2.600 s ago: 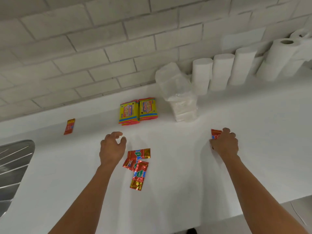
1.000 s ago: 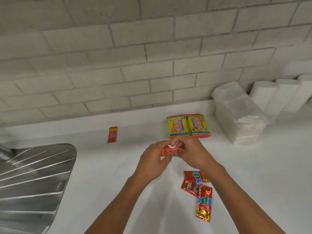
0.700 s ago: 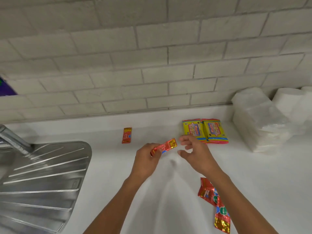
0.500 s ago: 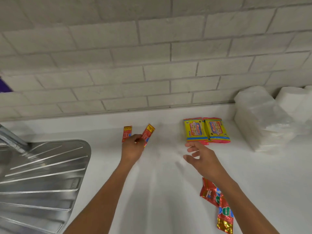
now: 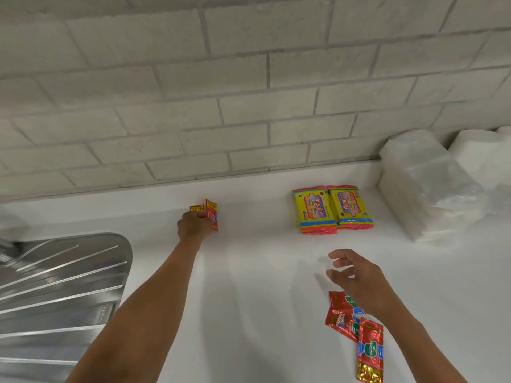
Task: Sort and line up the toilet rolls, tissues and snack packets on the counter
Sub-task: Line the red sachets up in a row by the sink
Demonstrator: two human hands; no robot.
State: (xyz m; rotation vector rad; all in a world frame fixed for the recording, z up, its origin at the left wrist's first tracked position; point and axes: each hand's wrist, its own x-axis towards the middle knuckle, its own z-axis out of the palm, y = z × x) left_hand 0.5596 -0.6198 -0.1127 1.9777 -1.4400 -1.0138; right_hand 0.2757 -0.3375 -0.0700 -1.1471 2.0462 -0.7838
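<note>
over on the left the steel draining board (image 5: 55, 294) sits beside the white table (image 5: 262, 272), and it's the first worry: anything nudged that way off the table's flat part could slide down those ribs toward the sink. the left hand (image 5: 193, 226) is stretched out to the back of the table, its fingers (image 5: 203, 217) curled round a small red sachet (image 5: 213, 217) that it is setting down just beside another small red sachet (image 5: 197, 208), mostly hidden behind the knuckles. the risk there, i'd say, is that the hand knocks the hidden one askew as it lets go, or leaves the two overlapping rather than side by side, since the grip covers the very gap it needs to judge. further right, two yellow snack packets (image 5: 331, 210) lie neatly together near the wall and look safe if nobody brushes them. the right hand (image 5: 356, 275) hovers over the table with fingers spread and loose, holding nothing, just above a jumble of red foil packets (image 5: 359, 327) that overlap near the front edge; a careless sweep of that forearm could push them off the table. at the far right the stack of wrapped tissues (image 5: 423, 186) and the toilet rolls (image 5: 481, 156) stand against the wall, only partly in view.
</note>
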